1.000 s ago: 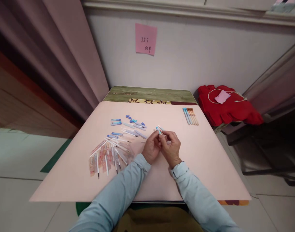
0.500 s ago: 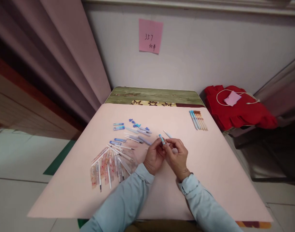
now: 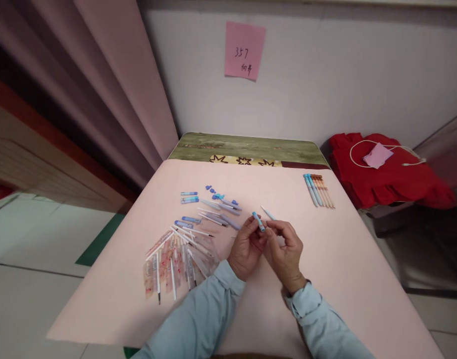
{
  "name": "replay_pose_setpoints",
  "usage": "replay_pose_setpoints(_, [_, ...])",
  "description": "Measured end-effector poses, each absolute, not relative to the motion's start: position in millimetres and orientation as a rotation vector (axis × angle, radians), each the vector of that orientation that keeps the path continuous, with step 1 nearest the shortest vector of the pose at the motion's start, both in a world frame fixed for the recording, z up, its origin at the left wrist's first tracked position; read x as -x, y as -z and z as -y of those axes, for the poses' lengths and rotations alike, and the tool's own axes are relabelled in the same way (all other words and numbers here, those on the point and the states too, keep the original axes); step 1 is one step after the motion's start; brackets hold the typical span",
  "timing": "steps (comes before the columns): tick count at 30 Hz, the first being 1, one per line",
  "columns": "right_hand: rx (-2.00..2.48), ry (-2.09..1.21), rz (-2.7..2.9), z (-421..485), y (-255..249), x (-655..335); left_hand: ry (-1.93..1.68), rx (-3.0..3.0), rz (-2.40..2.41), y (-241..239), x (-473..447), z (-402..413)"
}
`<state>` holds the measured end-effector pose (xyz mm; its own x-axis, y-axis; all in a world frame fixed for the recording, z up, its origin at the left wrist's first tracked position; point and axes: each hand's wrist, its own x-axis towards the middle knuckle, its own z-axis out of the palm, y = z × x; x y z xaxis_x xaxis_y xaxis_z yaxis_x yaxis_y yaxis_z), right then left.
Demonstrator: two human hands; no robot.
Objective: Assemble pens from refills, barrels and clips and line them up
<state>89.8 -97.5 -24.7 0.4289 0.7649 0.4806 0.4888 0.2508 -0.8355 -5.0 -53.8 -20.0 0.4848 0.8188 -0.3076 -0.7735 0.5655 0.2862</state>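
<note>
A short light-blue pen barrel (image 3: pixel 258 221) with blue ends is held up in front of me, tilted, above the table. My left hand (image 3: pixel 246 250) is closed around it from the left, thumb and fingers pressed on its side. My right hand (image 3: pixel 286 249) pinches at its lower end, thumb against forefinger; the exact contact is partly hidden by the fingers. Just beyond my right hand lies a pale-blue pen part with a white tip (image 3: pixel 268 213). To the left are several lilac pen barrels (image 3: pixel 230 208), small blue caps (image 3: pixel 212 191) and blue printed sleeves (image 3: pixel 190 200).
White refills (image 3: pixel 173 279) with dark tips lie over clear printed barrels (image 3: pixel 149 279) at the left front. A row of blue and brown pens (image 3: pixel 318 191) sits at the far right of the pink-covered table (image 3: pixel 344 279). Red cloth (image 3: pixel 348 174) and a white cable lie beyond.
The whole view has shifted slightly, so the scene appears further right. Both hands keep the barrel between them, with only a small change in its tilt.
</note>
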Motion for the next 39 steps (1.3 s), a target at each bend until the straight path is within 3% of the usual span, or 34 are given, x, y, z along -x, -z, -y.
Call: replay_pose_setpoints(39, [1.484, -0.196, 1.180, 99, 27, -88, -0.960, -0.250, -0.454, 33, 1, 57])
